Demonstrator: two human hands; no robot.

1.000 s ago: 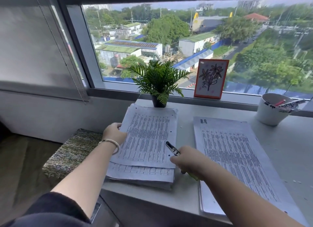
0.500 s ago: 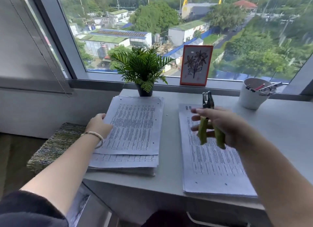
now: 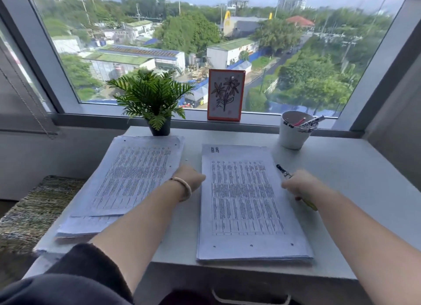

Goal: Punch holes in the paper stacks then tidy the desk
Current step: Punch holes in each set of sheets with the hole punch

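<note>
Two stacks of printed paper lie on the pale desk (image 3: 355,191). The left stack (image 3: 127,181) is fanned and shows punched holes along its right edge. The right stack (image 3: 241,204), marked "H.R", has three holes along its near edge. My left hand (image 3: 190,179) rests in the gap between the stacks, at the right stack's left edge; its fingers are hidden. My right hand (image 3: 303,186) grips a hole punch (image 3: 283,171) with yellow-green handles at the right stack's right edge, its metal head pointing away from me.
At the back of the desk stand a small potted fern (image 3: 152,99), an orange-framed flower drawing (image 3: 225,95) on the sill, and a white cup of pens (image 3: 293,129). A woven stool (image 3: 29,213) sits left of the desk. A wall corner rises at far right.
My right hand carried the punch from the left stack over the right stack and down to its right edge. My left hand left the left stack's outer edge for the gap between stacks.
</note>
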